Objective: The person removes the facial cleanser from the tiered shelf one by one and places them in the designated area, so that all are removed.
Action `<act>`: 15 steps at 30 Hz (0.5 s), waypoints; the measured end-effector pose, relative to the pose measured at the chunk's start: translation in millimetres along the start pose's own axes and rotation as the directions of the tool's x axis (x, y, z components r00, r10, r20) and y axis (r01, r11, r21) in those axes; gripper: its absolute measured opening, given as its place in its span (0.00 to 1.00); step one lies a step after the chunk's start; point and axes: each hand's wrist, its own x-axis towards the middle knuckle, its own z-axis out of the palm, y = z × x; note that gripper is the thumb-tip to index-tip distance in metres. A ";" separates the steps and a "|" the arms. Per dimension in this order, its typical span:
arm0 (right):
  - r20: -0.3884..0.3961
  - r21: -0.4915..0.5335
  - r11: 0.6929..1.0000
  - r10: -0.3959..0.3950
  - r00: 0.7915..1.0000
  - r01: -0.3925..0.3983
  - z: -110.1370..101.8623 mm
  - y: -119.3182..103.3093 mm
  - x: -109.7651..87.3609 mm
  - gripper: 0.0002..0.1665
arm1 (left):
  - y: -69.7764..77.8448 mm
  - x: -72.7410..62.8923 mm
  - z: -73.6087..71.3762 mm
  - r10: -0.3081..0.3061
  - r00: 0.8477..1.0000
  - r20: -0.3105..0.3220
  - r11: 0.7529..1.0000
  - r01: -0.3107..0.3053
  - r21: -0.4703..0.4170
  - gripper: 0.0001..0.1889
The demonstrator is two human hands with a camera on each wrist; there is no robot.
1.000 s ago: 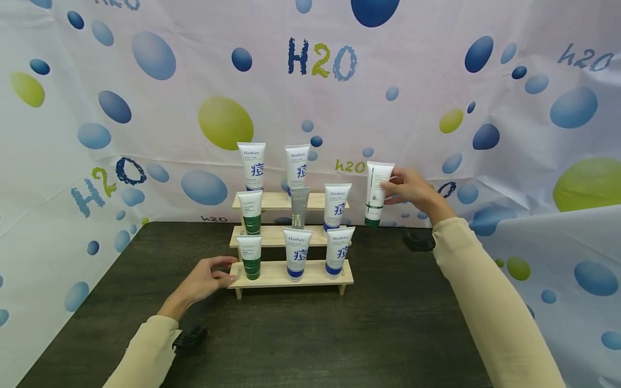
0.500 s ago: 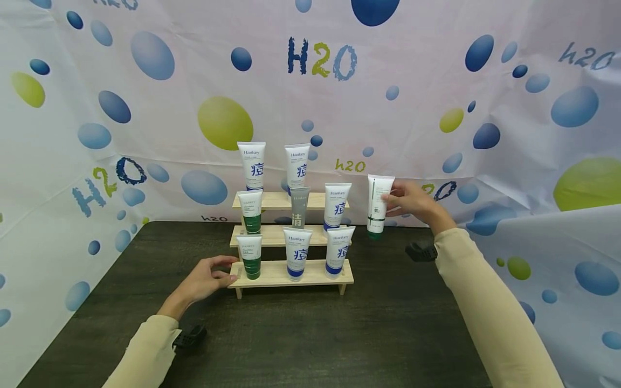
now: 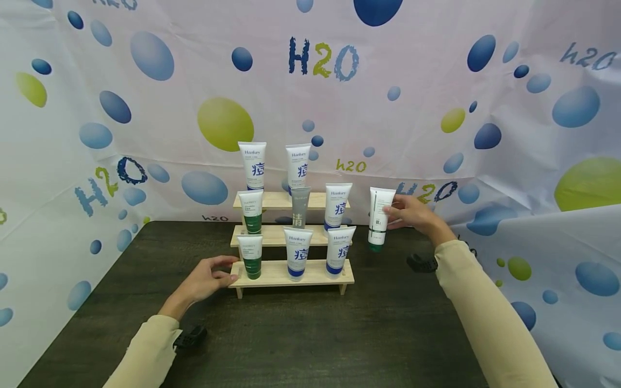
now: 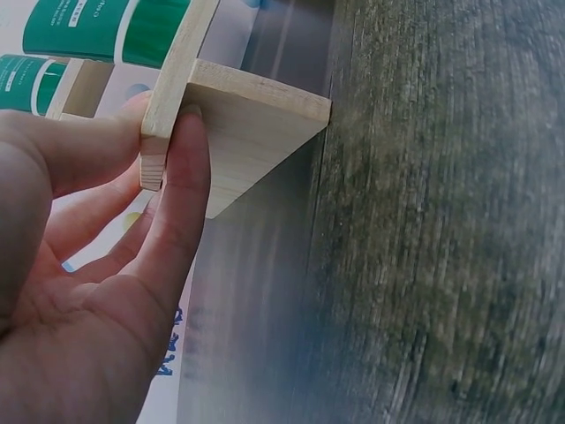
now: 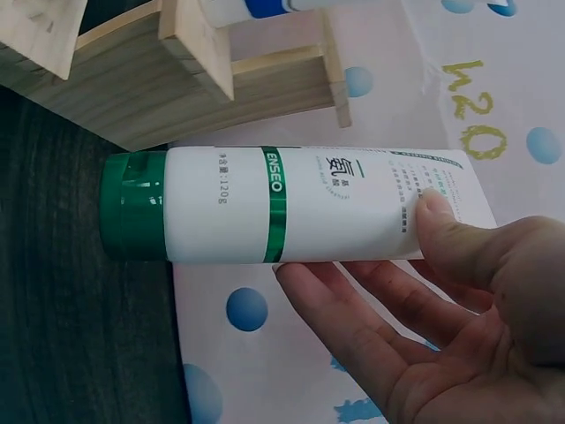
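Observation:
My right hand [image 3: 413, 214] holds a white squeeze tube [image 3: 380, 218] with a green cap pointing down, to the right of the shelf. In the right wrist view, the thumb lies on the front of the tube and the fingers are behind it. My left hand [image 3: 204, 281] pinches the left end of the lowest board of a three-tier wooden display shelf [image 3: 273, 276]. The left wrist view shows its thumb above and a finger beneath that board. Near this hand stands a small white-and-green tube [image 3: 250, 258] on the lowest tier.
Several blue-and-white tubes [image 3: 297, 253] stand on the tiers, with a grey tube [image 3: 300, 207] in the middle one. On the top tier, two tubes stand at left and centre. The dark wooden tabletop [image 3: 301, 339] meets a patterned backdrop [image 3: 160, 124].
My right hand has lowered the white tube beside the shelf, bringing it down toward the tabletop. The left hand has stayed on the board.

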 end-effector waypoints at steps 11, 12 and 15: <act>-0.010 0.057 0.998 0.029 1.000 -0.029 10.3 21.2 3.7 0.21 | 0.0 2.7 0.7 -0.024 1.000 -0.005 1.000 0.024 -0.004 0.29; -0.009 0.055 0.998 0.025 1.000 -0.025 11.4 22.3 4.1 0.20 | 0.1 2.8 0.7 -0.027 1.000 -0.007 1.000 0.027 -0.006 0.29; -0.004 0.060 0.998 0.026 1.000 -0.025 14.8 25.7 7.5 0.17 | -0.4 2.3 0.2 -0.027 1.000 -0.007 1.000 0.027 -0.005 0.29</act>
